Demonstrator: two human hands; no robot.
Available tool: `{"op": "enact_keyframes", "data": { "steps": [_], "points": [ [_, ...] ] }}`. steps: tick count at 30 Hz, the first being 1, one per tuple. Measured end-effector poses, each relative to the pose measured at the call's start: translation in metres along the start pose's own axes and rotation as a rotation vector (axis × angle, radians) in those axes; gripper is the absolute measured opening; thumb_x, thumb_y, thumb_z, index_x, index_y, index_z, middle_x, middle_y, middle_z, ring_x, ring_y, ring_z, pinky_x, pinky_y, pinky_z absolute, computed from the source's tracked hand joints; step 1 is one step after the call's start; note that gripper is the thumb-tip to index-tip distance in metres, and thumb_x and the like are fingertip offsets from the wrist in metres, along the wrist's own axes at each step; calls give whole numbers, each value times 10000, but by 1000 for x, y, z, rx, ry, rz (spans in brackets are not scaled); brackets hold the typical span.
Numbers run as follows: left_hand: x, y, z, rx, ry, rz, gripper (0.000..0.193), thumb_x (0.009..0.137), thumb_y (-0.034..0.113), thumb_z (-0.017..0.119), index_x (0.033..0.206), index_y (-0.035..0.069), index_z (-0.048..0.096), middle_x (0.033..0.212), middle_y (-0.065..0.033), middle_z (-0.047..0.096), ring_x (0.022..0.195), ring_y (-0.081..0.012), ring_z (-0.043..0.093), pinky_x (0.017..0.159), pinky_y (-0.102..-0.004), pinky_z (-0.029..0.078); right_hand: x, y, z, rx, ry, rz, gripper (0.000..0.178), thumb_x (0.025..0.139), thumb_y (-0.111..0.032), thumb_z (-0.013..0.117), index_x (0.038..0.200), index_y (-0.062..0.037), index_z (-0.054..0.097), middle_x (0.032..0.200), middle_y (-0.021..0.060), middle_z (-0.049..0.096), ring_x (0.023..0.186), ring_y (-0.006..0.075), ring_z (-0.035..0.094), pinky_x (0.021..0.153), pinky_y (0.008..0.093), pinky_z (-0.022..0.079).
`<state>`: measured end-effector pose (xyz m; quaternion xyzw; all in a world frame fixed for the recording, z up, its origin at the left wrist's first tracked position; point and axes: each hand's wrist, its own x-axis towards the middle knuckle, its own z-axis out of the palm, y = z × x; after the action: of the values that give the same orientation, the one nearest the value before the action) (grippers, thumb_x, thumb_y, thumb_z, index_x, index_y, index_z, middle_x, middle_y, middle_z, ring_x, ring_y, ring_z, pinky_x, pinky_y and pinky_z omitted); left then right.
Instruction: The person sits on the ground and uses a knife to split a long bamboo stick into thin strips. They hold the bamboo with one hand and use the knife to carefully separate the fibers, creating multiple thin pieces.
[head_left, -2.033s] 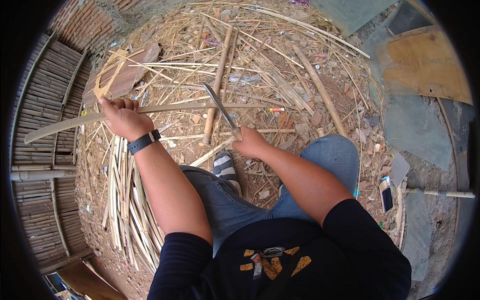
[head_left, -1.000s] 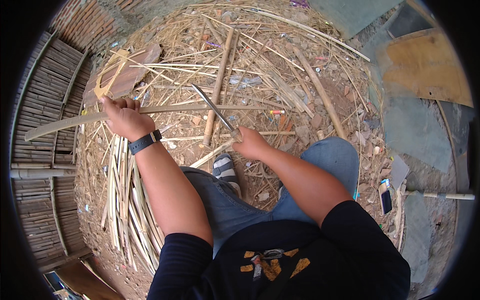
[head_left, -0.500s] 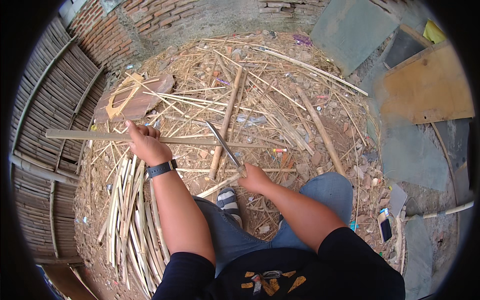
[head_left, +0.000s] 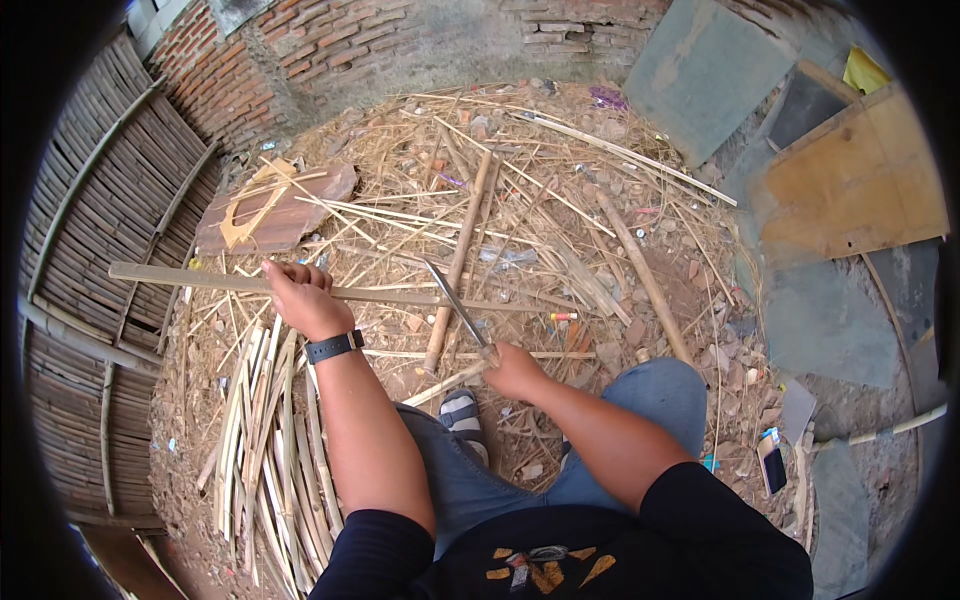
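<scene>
My left hand, with a dark watch on its wrist, is closed round a long, flat bamboo strip. The strip lies roughly level across in front of me, its longer part running right from the hand. In my right hand I grip a knife by its handle, which the fingers mostly hide. Its long, narrow blade points up and left. The blade crosses the strip's right part; whether they touch I cannot tell. Beneath that part lies a round wooden pole on the ground.
A bundle of split bamboo strips lies beside my left arm. Another pole and scattered strips cover the rubble. A brown board lies far left. A bamboo-slat wall stands left, a brick wall behind. A phone lies right.
The whole view has shifted slightly, so things sit a little lower and further right. Both hands keep the same grips, with the knife still across the bamboo strip.
</scene>
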<state>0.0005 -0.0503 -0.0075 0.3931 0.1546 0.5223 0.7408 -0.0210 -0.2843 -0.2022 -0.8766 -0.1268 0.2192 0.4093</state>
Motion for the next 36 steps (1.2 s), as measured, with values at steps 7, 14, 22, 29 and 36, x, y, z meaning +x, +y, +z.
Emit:
{"op": "enact_keyframes", "data": {
  "steps": [7, 14, 22, 29, 36],
  "points": [
    [-1, 1, -1, 19, -5, 1, 367, 1013, 362, 488, 739, 151, 366, 587, 44, 258, 505, -90, 218, 472, -271, 202, 3, 4, 2, -11, -7, -13, 460, 756, -240, 670, 1101, 44, 562, 1040, 281, 644, 1010, 422, 622, 877, 462, 493],
    [-2, -1, 0, 37, -31, 3, 328, 1006, 350, 501, 760, 162, 393, 586, 50, 288, 492, -90, 244, 480, -269, 223, 4, 10, 5, 26, -6, -17, 464, 749, -257, 675, 1088, 41, 568, 1042, 285, 643, 1008, 427, 620, 873, 465, 492],
    [-5, 3, 3, 65, -7, 20, 385, 995, 354, 527, 713, 170, 340, 566, 46, 280, 484, -90, 245, 466, -261, 232, 1, 1, 0, 60, -27, -6, 473, 748, -252, 681, 1100, 41, 564, 1039, 282, 646, 1019, 426, 620, 877, 457, 493],
    [-3, 0, 0, 24, -27, 11, 323, 1000, 332, 527, 759, 153, 406, 582, 48, 296, 491, -88, 254, 466, -266, 219, 4, 5, 2, 29, -19, -15, 456, 748, -231, 673, 1086, 53, 559, 1005, 285, 643, 962, 411, 634, 837, 441, 497],
    [-2, -5, 0, 61, -18, 0, 379, 988, 338, 541, 713, 167, 343, 567, 46, 278, 486, -87, 242, 467, -263, 224, 4, 6, 3, 17, -39, -2, 480, 753, -244, 670, 1099, 65, 547, 1018, 292, 639, 973, 419, 630, 851, 444, 493]
  ]
}}
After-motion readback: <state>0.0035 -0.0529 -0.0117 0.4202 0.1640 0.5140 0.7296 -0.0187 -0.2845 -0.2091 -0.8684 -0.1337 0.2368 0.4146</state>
